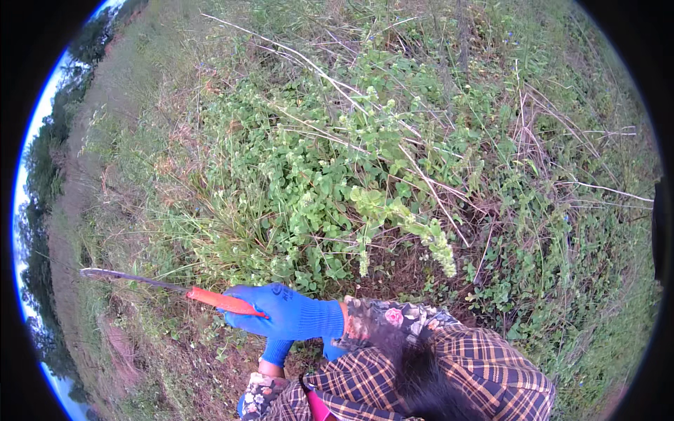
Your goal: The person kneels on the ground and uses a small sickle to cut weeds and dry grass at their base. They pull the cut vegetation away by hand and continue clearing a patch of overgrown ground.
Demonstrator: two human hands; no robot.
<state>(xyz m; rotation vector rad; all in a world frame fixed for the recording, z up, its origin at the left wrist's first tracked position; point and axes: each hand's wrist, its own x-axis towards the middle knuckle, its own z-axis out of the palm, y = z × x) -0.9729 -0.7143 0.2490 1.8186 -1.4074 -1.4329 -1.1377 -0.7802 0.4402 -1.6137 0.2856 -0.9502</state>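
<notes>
My right hand point(279, 310), in a blue knit work glove, is closed around the orange-red handle point(218, 301) of a sickle. The sickle's thin dark blade point(137, 279) points away from me over the weeds, seen nearly edge-on. Below the right hand shows the blue cuff of my left hand point(277, 351); that hand's fingers are hidden behind the right one. A leafy green plant point(326, 184) with pale flower spikes grows beside my right hand. One drooping spike point(442, 252) hangs over brown soil near my floral sleeve point(392, 318).
Long dry stalks point(337, 84) lie across the plants. Grass tufts point(226, 231) stand near the blade, and bare soil point(205, 373) shows by my left arm. Dense low weeds point(568, 279) cover the other side. Trees point(42, 173) line the horizon at the picture's left rim.
</notes>
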